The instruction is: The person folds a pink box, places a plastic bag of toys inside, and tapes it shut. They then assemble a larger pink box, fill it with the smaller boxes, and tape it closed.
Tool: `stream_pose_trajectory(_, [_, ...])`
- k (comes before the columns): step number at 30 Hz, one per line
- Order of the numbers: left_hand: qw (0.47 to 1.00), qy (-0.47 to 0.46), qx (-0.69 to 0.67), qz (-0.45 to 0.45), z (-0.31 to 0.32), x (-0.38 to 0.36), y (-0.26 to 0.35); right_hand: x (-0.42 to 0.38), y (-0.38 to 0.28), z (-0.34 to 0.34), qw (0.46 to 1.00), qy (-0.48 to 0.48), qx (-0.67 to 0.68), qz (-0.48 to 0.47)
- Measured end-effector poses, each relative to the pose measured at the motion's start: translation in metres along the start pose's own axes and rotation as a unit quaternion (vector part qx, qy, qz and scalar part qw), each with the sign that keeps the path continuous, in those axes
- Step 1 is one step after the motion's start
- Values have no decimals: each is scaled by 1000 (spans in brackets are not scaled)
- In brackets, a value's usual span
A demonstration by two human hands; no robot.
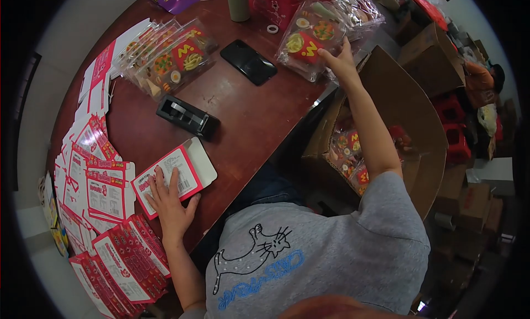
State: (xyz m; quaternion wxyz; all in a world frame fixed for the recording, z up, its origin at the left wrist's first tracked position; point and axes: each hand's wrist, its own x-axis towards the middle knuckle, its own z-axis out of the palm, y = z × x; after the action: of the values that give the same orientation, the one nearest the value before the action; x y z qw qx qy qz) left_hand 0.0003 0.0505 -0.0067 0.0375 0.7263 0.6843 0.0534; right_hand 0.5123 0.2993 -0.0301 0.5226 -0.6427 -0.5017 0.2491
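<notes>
My left hand lies with spread fingers on a small pink-and-white carton, whose end flap stands open toward the right. At the table's far right edge, my right hand grips a clear plastic packet between thumb and fingers. Through the film I see printed food shapes: red fries packs, an egg, a round dish. More such packets lie just behind it. Beside my left hand, flat unfolded cartons overlap in a pile. Closed-looking cartons are stacked nearer to me.
A black tape dispenser and a phone are on the dark red table. Another group of packets lies at the far left. Against the table's right edge stands an open cardboard box with more packets inside.
</notes>
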Motion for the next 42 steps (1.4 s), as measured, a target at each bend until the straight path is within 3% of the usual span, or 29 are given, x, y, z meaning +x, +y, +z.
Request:
stream_pose_trajectory(2, [997,-50,-56,-10,-17,1,-1,-7,-11,-4,1000,-28,-12,5])
stream_pose_trajectory(8, [997,-72,-19,11,-36,15,-24,1,11,-5,998,-37,-24,47])
stream_pose_trajectory(11, [993,-119,-8,3,-43,26,-29,-5,17,2,998,-1,-65,-21])
stream_pose_trajectory(13, [991,-135,-8,-1,-51,31,-31,-24,-15,3,960,116,-245,-69])
stream_pose_trajectory(14, [989,-150,-10,-2,-53,34,-31,-27,-23,3,961,110,-243,-72])
stream_pose_trajectory(17, [985,-172,-24,8,-53,45,-37,-30,-53,18,920,108,-264,-270])
stream_pose_trajectory(18, [984,-177,-27,26,-46,49,-43,-30,-74,31,922,93,-253,-276])
stream_pose_trajectory(20, [981,-193,-15,-1,-53,51,-33,-34,-111,67,928,-138,-161,-307])
stream_pose_trajectory(21, [978,-209,-6,-6,-57,51,-27,-35,-123,91,928,-144,-148,-311])
stream_pose_trajectory(23, [982,-190,-2,-13,-51,40,-27,-29,-146,149,835,-285,-128,-454])
stream_pose_trajectory(24, [982,-189,-20,-21,-51,34,-24,-19,-150,184,832,-290,-118,-458])
stream_pose_trajectory(27, [984,-175,-4,-39,-46,14,-13,4,-149,274,738,-231,-240,-587])
stream_pose_trajectory(30, [995,-98,-26,-25,-38,-7,-8,11,-154,313,689,-279,-380,-551])
stream_pose_trajectory(33, [991,-28,-85,-100,-39,-30,1,7,-176,298,692,-334,-395,-503])
stream_pose_trajectory(36, [969,14,-173,-176,-43,-50,4,-38,-205,241,695,-276,-382,-543])
stream_pose_trajectory(39, [968,43,-178,-169,-43,-54,11,-99,-231,189,673,-225,-409,-574])
stream_pose_trajectory(40, [967,34,-183,-176,-42,-53,16,-118,-233,179,634,-137,-340,-681])
stream_pose_trajectory(42, [969,83,-194,-128,-42,-49,22,-137,-222,167,585,-48,-263,-766])
